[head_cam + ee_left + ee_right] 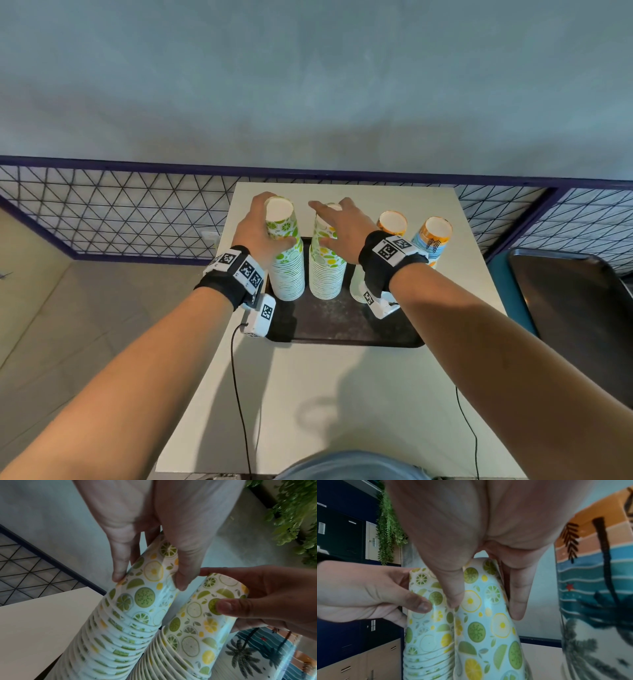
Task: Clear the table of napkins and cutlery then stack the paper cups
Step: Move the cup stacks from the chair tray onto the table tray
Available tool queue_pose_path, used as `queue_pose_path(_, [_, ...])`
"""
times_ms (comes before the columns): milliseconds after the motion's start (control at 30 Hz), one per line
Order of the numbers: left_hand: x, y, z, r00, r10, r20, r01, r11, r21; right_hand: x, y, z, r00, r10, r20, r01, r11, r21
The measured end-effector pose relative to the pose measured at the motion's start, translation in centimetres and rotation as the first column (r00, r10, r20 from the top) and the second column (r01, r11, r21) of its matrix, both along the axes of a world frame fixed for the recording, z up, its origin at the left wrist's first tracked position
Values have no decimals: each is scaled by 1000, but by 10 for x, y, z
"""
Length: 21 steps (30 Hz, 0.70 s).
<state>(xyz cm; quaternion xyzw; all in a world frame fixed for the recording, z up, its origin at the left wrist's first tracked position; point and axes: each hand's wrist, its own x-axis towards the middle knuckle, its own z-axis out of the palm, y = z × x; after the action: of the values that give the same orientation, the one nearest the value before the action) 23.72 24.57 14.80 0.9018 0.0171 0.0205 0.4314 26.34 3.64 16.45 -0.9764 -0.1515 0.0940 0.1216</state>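
Forearms: both of mine reached over the near edge of the white surface [308, 394] toward the tray [342, 325].
Left hand [260, 229]: my fingers [118, 566] curled round the top of the left citrus stack [287, 267], probably to steady it.
Right hand [342, 222]: my fingers [453, 595] wrapped the top cup of the second citrus stack [327, 270], likely to lift it across.
Palm-print stacks [431, 240]: upright on the right, untouched.
Napkins, cutlery: none visible.
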Motion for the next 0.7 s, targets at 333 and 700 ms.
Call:
queue_pose_path(333, [7,1,5,1000,-9,-29,10,1000,20,-4,6,0,995,-102,7,101,995,25])
queue_pose_path(700, [3,-35,53,944,-113,311,33,967,251,-17,-18,28,986,-63,157,53,997,63])
